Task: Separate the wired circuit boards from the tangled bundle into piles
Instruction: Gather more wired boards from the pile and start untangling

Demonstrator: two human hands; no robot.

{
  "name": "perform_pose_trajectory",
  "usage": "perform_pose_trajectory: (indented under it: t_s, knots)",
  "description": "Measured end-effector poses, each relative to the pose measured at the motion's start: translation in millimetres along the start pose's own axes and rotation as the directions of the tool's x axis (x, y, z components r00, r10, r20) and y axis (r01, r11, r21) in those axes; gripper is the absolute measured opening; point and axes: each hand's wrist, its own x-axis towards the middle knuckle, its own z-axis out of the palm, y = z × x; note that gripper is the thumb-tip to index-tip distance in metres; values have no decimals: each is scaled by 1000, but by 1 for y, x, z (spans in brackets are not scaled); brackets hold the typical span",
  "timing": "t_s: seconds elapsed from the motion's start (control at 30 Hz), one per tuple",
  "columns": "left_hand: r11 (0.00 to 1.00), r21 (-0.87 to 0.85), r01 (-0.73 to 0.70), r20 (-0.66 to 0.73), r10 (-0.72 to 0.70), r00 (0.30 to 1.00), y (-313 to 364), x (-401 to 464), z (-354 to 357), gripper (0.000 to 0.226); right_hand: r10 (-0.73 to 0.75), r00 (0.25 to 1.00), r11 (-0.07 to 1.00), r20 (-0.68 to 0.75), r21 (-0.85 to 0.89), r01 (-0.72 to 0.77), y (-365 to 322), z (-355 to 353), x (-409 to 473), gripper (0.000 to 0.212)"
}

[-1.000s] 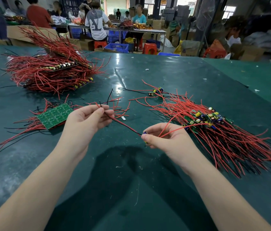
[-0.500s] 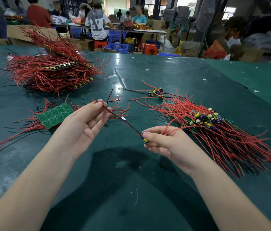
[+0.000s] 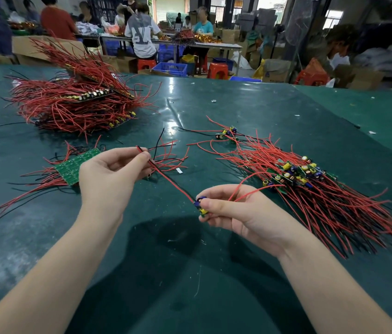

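Observation:
My right hand (image 3: 240,210) pinches a small circuit board (image 3: 201,206) with blue and yellow parts, held above the table. Its red and black wire pair (image 3: 168,180) runs up-left to my left hand (image 3: 110,174), which pinches the wires near their free ends. More red wires loop over my right hand. A pile of separated wired boards (image 3: 296,174) lies to the right. A green panel of boards (image 3: 75,165) with wires lies behind my left hand. The big tangled bundle (image 3: 69,102) sits far left.
The dark green table (image 3: 190,273) spreads all round, with a few small boards (image 3: 226,133) and loose wires in the middle. Beyond its far edge stand blue crates (image 3: 170,68), red stools and several people at other tables.
My left hand has closed its fingers on the wire ends after being loosely open half a second ago. My right hand has stayed in place with the board.

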Motion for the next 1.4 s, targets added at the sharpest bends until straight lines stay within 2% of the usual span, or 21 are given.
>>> perform_pose_trajectory:
  t_s: [0.13, 0.3, 0.5, 0.63, 0.77, 0.83, 0.9, 0.97, 1.03, 1.1, 1.2, 1.4]
  knots:
    - [996, 79, -44, 44, 40, 998, -1, -2, 1, 12, -34, 999, 999, 18, -33, 35, -1, 1, -2, 12]
    - [962, -186, 202, 83, -189, 978, 7, 4, -1, 4, -46, 996, 997, -73, -64, 41, 0, -1, -1, 14]
    - [934, -204, 292, 114, -274, 955, 10, 6, -3, 11, -24, 991, 998, -135, -57, 16, 2, -3, 2, 18]
    - [821, -290, 492, 174, -460, 871, 13, 9, -6, 13, 11, 985, 1000, -170, -15, -13, 2, -7, 3, 14]
    - [639, -424, 642, 225, -612, 758, 14, 7, -5, 18, 19, 980, 1000, -198, -4, -21, 1, -8, 4, 15]
    - [638, -433, 637, 193, -625, 756, 13, 7, -3, 14, 14, 981, 1000, -192, -2, -14, 1, -9, 4, 14]
    - [779, -332, 531, 86, -536, 840, 9, 9, -2, 10, 6, 984, 1000, -177, 10, -4, 1, -8, 3, 13]
    - [938, -139, 318, -12, -323, 946, 4, 9, -2, 11, 3, 989, 1000, -149, 28, 1, 1, -7, 3, 13]
    - [993, 71, 95, -59, -91, 994, 1, 7, -4, 10, 4, 994, 999, -111, 43, 1, 1, -5, 2, 13]
    - [965, 250, -79, -50, 94, 994, -1, 4, -7, 10, -3, 997, 999, -72, 46, 6, 0, -3, 1, 13]
    - [828, 487, -279, 29, 303, 952, -2, 0, -7, 17, -5, 1000, 999, -27, 54, 6, -1, -2, -1, 13]
    - [602, 637, -482, 141, 524, 840, -4, -1, -6, 6, 0, 999, 999, 34, 45, -1, -2, 1, -3, 8]
